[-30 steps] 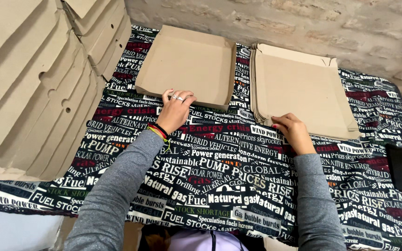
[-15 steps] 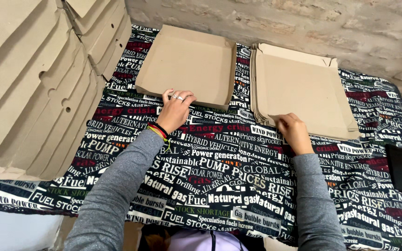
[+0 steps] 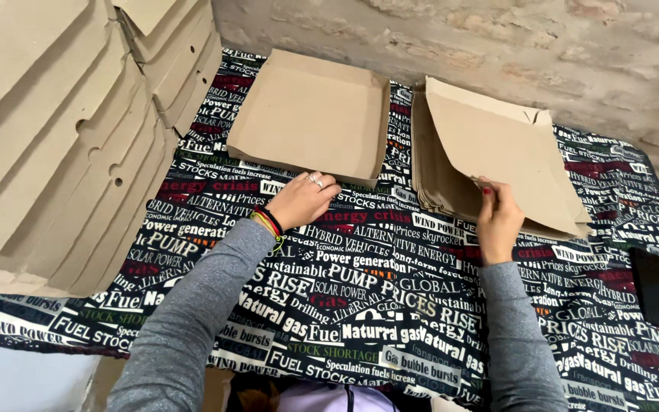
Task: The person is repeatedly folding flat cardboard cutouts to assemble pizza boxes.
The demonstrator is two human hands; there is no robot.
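My right hand (image 3: 497,221) pinches the near edge of the top sheet (image 3: 509,149) and tips it up off the pile (image 3: 440,187) of flat brown card. My left hand (image 3: 304,200) rests with loose, open fingers on the cloth (image 3: 360,305), just touching the near wall of the tray (image 3: 310,114). The tray sits left of the pile. More folded boxes (image 3: 62,130) stand stacked at my far left.

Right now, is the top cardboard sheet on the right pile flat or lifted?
Lifted: the top cardboard sheet tilts up off the pile, its near edge pinched by the right hand.
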